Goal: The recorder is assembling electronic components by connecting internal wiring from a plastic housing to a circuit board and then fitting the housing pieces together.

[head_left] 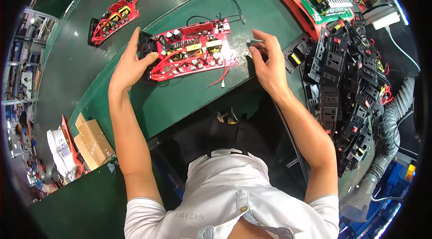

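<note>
A red circuit board [198,54] lies on the green worktop in front of me, crowded with capacitors, yellow-wrapped coils and red wires. Black leads trail from its far right corner, and a short red wire hangs off its near edge. At its left end stands a black end panel [146,50] with a fan. My left hand [130,65] grips that panel, thumb over its inner face and fingers along the outside. To the right of the board, apart from it, my right hand [270,63] is held with fingers curved and parted, nothing in it.
A similar board [116,20] lies at the far left. Many black socket panels [330,59] are piled on the right, beside a grey flexible duct [393,117]. A red bin [297,9] holds green boards and a white slotted part. Front left sits a cardboard box [92,142].
</note>
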Tool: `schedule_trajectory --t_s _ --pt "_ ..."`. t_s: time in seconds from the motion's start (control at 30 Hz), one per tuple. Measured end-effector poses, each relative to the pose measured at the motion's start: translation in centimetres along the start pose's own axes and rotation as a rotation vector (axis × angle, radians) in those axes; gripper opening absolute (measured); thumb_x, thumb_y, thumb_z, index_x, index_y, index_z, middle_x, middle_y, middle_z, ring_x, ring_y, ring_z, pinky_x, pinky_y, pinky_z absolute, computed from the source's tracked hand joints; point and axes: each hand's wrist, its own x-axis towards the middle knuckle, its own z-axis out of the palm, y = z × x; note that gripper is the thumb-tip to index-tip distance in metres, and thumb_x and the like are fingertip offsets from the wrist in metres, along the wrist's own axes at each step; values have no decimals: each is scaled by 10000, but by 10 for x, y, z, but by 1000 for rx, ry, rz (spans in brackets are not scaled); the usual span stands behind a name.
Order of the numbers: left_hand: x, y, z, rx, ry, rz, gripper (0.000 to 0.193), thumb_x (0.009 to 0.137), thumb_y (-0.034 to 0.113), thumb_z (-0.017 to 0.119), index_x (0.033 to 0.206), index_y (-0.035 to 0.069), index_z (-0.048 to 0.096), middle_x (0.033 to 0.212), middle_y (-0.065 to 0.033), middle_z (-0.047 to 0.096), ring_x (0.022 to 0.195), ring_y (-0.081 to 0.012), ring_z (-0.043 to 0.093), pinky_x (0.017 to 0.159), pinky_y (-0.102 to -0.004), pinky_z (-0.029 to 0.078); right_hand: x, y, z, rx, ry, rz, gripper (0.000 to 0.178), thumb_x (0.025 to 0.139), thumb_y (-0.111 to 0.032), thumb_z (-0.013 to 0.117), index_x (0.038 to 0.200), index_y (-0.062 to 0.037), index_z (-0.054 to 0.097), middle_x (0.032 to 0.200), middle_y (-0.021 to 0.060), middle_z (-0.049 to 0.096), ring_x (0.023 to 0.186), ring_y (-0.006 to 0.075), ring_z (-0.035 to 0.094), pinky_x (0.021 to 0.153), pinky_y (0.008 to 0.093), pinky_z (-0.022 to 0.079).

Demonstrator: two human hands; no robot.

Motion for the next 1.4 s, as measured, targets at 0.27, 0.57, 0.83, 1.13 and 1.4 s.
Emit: schedule_trajectory --t_s 0.27,0.57,0.83,1.13,1.4 --pt "-12 -3 -8 20 0 7 939 803 174 736 1564 18 208 1361 -215 548 1169 -231 586 1033 -327 419 -2 3 -1 11 -20 25 391 934 4 600 1320 -23 538 1224 100 564 1036 162 601 899 289 488" --pt "-24 -3 -17 150 207 21 911 808 334 798 1545 104 316 1294 -216 570 1074 -275 635 904 -390 507 -7 -13 -1 -68 -104 -158 355 901 7 625 1251 -44 592 1277 133 528 1033 217 612 875 313 492" --pt "-26 -11 -4 164 124 62 871 835 312 747 1541 66 300 1444 -265 450 1314 -348 493 1074 -402 398 -17 -25 -1 -308 -528 -553 459 691 30 682 1095 -185 697 1426 163 442 1289 380 449 1020 468 409" --pt "-31 -10 0 38 183 117 771 800 69 675 1517 129 397 1422 -136 547 1000 -156 610 925 -278 462 -14 -25 6 -459 -429 -633 188 802 3 701 964 -72 642 1363 159 495 1218 374 513 961 438 449" --pt "-29 -7 0 -108 133 70 777 812 19 657 1528 113 371 1523 -128 442 1386 -215 425 1100 -320 359 -8 2 5 189 -144 -34 81 949 10 590 1019 2 631 1151 79 568 1006 146 580 874 276 481"
